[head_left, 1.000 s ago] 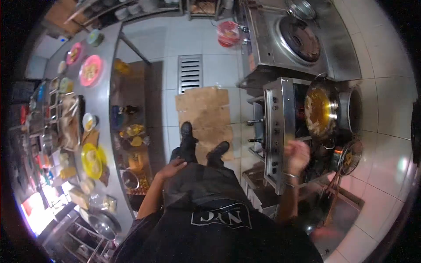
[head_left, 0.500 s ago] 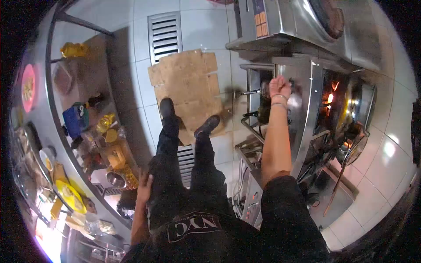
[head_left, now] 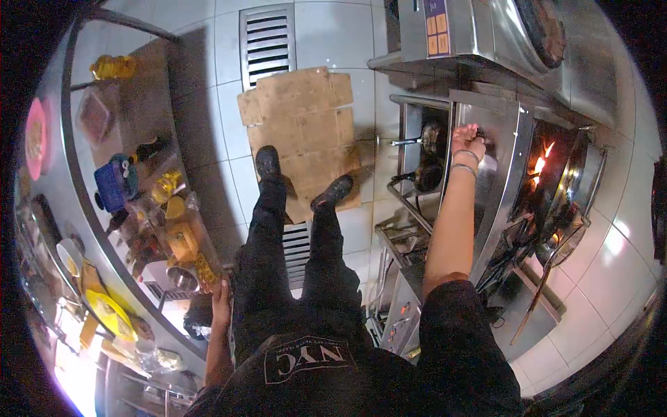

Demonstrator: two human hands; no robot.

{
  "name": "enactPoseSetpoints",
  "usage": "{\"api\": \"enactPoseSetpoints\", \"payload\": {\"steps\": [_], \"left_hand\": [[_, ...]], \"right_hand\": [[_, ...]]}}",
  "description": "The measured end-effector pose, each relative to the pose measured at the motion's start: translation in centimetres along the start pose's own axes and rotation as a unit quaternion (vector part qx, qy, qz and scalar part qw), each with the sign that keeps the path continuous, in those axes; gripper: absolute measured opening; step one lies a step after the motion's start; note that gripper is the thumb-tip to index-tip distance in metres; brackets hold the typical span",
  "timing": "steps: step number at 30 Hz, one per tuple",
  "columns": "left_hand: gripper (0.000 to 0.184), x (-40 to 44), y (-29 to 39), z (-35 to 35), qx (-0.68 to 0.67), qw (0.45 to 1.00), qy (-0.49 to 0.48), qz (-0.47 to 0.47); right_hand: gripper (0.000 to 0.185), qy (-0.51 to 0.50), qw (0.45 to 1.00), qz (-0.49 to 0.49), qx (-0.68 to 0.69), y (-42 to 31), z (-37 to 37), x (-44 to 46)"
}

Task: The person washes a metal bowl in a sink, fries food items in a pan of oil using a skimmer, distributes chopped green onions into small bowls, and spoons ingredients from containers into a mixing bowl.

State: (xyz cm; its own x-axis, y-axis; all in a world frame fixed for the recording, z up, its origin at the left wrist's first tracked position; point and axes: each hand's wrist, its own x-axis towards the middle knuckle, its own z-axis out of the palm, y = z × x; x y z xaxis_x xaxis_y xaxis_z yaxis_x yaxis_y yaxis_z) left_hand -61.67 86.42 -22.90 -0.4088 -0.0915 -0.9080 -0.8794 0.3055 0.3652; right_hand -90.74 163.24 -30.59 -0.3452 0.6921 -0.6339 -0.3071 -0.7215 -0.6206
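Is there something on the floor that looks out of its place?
Yes: flattened cardboard lies on the floor beneath the shoes, apparently covering part of the grate, an odd spot for packing material.

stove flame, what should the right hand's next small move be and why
Probably a slight turn of what looks like a knob by the right hand, while watching the flame: the hand is at the stove's front panel, and the flame burns bright in plain view.

Wears blk short-slv top (head_left: 410, 382) w/ boxed NYC logo (head_left: 309, 359) – blk trousers (head_left: 262, 267) & shoes (head_left: 267, 162), silvery R-wrist bands (head_left: 463, 167).
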Motion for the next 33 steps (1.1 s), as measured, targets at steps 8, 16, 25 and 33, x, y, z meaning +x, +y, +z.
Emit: {"api": "enactPoseSetpoints", "payload": {"steps": [8, 16, 25, 33], "left_hand": [[0.058, -0.2, 1.8, 0.9, 0.019, 1.000, 0.001, -0.014], [0.059, -1.1, 4.9, 1.9, -0.059, 0.991, 0.024, -0.116], [0.055, 1.6, -5.7, -0.8, 0.257, 0.954, -0.009, 0.151], [0.055, -0.7, 2.3, 1.2, 0.011, 0.999, -0.012, -0.039]], "right_hand": [[0.063, -0.010, 1.000, 0.001, 0.005, 0.3, 1.3, -1.6], [0.065, -0.025, 0.999, 0.024, -0.005, 0.0, 1.4, -1.7], [0.066, -0.059, 0.997, 0.041, -0.001, -0.1, 1.0, -1.8], [0.065, -0.126, 0.989, 0.075, 0.018, -0.4, -0.4, -0.3]]}}
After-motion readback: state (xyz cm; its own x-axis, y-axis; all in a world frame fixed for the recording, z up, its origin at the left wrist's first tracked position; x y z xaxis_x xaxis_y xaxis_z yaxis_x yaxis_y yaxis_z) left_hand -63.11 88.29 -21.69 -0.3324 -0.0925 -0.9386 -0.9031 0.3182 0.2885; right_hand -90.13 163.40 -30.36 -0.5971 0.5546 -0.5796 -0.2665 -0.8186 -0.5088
